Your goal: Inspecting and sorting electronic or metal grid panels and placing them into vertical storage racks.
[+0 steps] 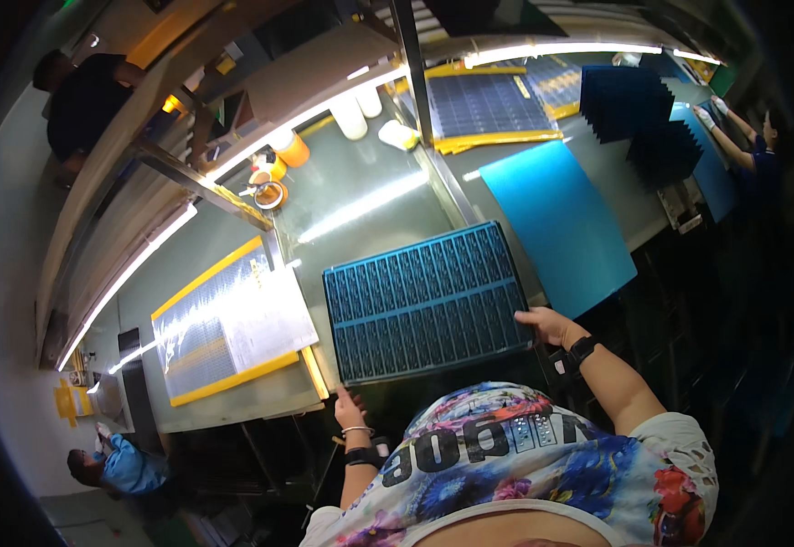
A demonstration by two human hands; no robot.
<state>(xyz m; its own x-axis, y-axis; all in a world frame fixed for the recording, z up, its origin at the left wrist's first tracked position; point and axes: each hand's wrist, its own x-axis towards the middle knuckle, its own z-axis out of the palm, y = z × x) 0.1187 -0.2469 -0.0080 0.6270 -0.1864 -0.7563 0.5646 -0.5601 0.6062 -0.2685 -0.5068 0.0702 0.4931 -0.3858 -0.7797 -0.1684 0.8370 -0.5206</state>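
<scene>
Holding a rectangular dark panel [426, 305], patterned in a grid with a blue band across the middle, partly over the near edge of a grey-green table [379, 219]. Gripping its right edge with the right hand [552, 325], laying the thumb on top and hiding the other fingers. Meeting the near left corner with the curled left hand [350, 408], without being able to tell whether gripping or only touching. Having a yellow-bordered sheet [215, 339] to the left and a plain blue sheet [556, 223] to the right. Facing an orange bottle [290, 149] and a white bottle [350, 118] farther back. Seeing a co-worker in a blue top [133, 467] far left, and another co-worker [762, 159] beside dark upright panels [623, 102] far right.
</scene>
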